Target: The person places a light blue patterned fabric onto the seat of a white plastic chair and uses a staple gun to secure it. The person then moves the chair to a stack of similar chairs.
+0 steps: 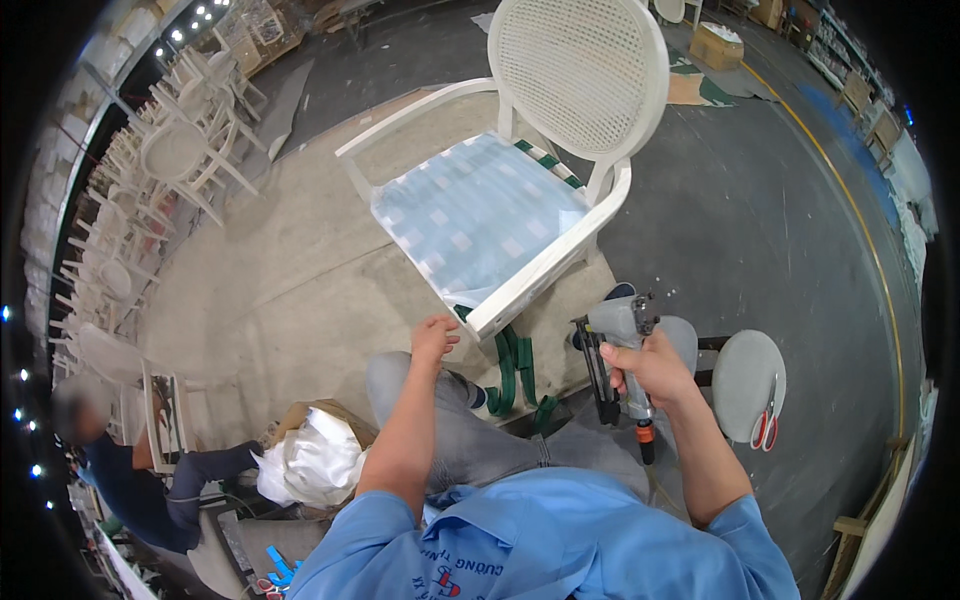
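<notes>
My right hand point(655, 372) is wrapped round the handle of a grey and black air staple gun point(615, 318), held over my right thigh. An orange hose coupling hangs below its grip. My left hand point(433, 340) is by the front corner of a white wooden armchair point(545, 285), its fingers loosely bent and apart, with nothing visible in them. The chair has an oval cane back point(575, 75). A pale blue, white-checked sheet point(480, 205) covers its seat. Green webbing point(507, 370) hangs down from the near corner, and green strips show at the seat's rear.
A grey stool point(745, 375) with red-handled scissors point(765, 428) stands at my right. To my left sits a box with white plastic sheeting point(318, 458). Another person point(150, 470) works farther left, below stacked white chair frames point(175, 150). A cardboard box point(716, 47) is far right.
</notes>
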The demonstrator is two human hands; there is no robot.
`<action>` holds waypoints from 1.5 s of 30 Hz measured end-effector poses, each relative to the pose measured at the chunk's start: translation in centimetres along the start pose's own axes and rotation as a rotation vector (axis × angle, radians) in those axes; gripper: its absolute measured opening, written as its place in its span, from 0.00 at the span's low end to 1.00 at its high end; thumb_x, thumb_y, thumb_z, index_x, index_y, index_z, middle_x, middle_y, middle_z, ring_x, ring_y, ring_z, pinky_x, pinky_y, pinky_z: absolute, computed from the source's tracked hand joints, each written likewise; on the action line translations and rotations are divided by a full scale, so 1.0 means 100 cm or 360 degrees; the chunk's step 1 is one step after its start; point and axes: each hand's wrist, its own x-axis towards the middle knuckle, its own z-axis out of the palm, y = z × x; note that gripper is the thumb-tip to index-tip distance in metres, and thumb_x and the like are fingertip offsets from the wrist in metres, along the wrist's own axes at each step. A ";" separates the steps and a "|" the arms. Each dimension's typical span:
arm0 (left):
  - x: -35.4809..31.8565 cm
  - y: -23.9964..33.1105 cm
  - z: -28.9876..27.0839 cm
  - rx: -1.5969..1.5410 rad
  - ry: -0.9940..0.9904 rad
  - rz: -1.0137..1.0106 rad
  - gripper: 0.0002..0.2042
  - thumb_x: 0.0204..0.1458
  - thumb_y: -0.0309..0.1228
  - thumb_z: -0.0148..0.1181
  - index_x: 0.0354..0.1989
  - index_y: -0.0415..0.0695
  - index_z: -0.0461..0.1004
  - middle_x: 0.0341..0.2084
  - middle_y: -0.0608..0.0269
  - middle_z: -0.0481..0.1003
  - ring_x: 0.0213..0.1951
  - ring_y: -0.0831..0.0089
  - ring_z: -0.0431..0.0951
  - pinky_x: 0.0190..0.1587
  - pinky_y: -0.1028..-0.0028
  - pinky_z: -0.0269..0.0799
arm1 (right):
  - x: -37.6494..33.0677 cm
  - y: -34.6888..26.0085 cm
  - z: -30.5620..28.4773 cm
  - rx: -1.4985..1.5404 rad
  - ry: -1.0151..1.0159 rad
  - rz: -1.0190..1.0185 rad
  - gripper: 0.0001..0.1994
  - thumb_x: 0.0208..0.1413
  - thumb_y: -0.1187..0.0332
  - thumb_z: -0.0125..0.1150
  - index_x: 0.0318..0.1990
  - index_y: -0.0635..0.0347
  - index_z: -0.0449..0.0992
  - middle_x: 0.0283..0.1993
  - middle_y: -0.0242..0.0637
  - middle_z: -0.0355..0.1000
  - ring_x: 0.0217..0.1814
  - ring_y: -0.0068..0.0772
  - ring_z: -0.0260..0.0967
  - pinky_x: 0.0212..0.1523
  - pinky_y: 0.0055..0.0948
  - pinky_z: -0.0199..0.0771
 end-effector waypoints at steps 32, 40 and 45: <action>0.027 0.009 0.003 0.0651 -0.0343 -0.0071 0.18 0.50 0.39 0.64 0.24 0.31 0.76 0.14 0.59 0.73 0.19 0.73 0.69 0.25 0.68 0.66 | 0.151 0.052 0.063 -0.0005 -0.0055 0.0308 0.06 0.51 0.83 0.59 0.37 0.70 0.74 0.27 0.39 0.74 0.24 0.28 0.72 0.21 0.27 0.70; -0.013 -0.021 -0.003 -0.0701 0.0154 -0.0696 0.11 0.59 0.32 0.58 0.45 0.39 0.75 0.29 0.62 0.77 0.26 0.73 0.76 0.24 0.74 0.71 | 0.148 0.050 0.073 -0.0146 0.0019 0.0300 0.08 0.50 0.85 0.57 0.38 0.69 0.74 0.28 0.37 0.74 0.24 0.27 0.72 0.22 0.26 0.70; -0.073 -0.029 0.051 -0.1299 -0.0149 -0.0877 0.16 0.60 0.32 0.57 0.56 0.44 0.69 0.31 0.64 0.76 0.26 0.70 0.77 0.25 0.70 0.74 | 0.154 0.062 0.059 0.0003 -0.0081 0.0337 0.08 0.51 0.83 0.57 0.40 0.69 0.73 0.28 0.37 0.74 0.23 0.27 0.71 0.21 0.27 0.70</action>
